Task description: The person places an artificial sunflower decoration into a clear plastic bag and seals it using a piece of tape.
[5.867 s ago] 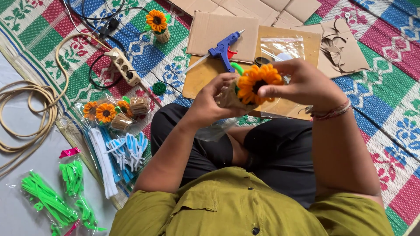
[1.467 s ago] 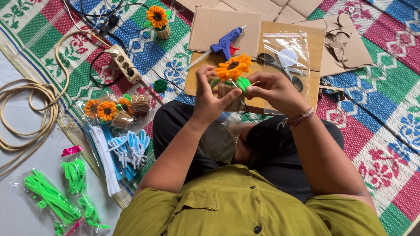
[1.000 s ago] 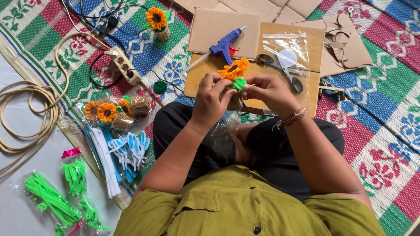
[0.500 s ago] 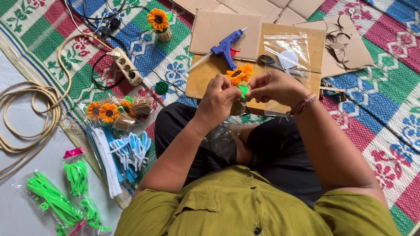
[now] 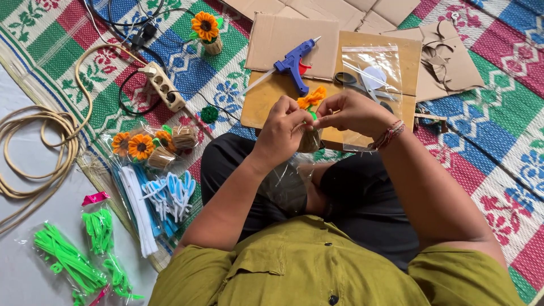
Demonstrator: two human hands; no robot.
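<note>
Both hands, left hand [image 5: 283, 127] and right hand [image 5: 348, 110], pinched a small orange pipe-cleaner flower [image 5: 311, 99] above a brown cardboard sheet [image 5: 266, 102]. A blue glue gun [image 5: 292, 62] lay near, on a bright striped woven floor mat [image 5: 493, 85].

Between my left hand [image 5: 283, 127] and right hand [image 5: 348, 110] sits the flower [image 5: 311, 99]. Beyond them, the glue gun [image 5: 292, 62] lies on cardboard [image 5: 266, 102]. Left of my left hand lie finished flowers [image 5: 141, 147]; the power strip [image 5: 163, 86] lies farther out.

Blue glue gun [image 5: 293, 63] on cardboard [image 5: 283, 39]; power strip [image 5: 163, 86] on mat [image 5: 510, 102].
</note>
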